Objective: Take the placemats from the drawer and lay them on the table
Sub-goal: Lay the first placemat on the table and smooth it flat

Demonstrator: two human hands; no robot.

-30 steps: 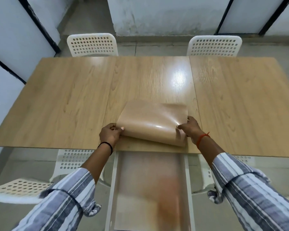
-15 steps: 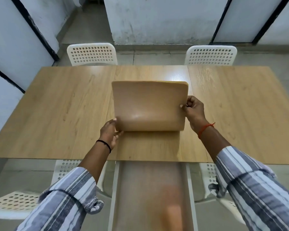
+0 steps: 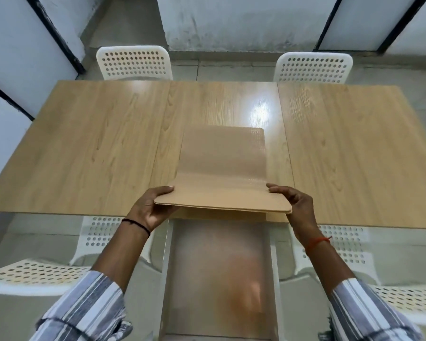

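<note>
the person is standing at the near edge of the table (image 3: 84,148), and both hands are holding a stack of tan mats (image 3: 221,178) over its middle. the left hand (image 3: 150,207) is gripping the near left corner, fingers curled under and thumb lying on top. the right hand (image 3: 294,205) is pinching the near right corner the same way, thumb on top. the near edge of the mats is hanging lifted above the table edge, showing more than one layer, while the far part is bending down toward the tabletop at 12 o'clock; i cannot tell whether the far edge is touching the wood, as it is blurring.

below the hands, at 6 o'clock, the drawer (image 3: 219,274) is standing pulled out from under the table, white-sided, with a brownish bottom; what is lying in it is too blurred to tell.

a black band (image 3: 137,223) is sitting on the left wrist and an orange thread (image 3: 316,242) on the right, with striped sleeves (image 3: 89,308) pushed up both forearms.

white perforated chairs are standing round: one at 11 o'clock (image 3: 133,62), one at 1 o'clock (image 3: 312,67), one at 8 o'clock (image 3: 32,271) and one at 4 o'clock (image 3: 403,299). a glare of light (image 3: 260,114) is shining on the wood just beyond the mats.
</note>
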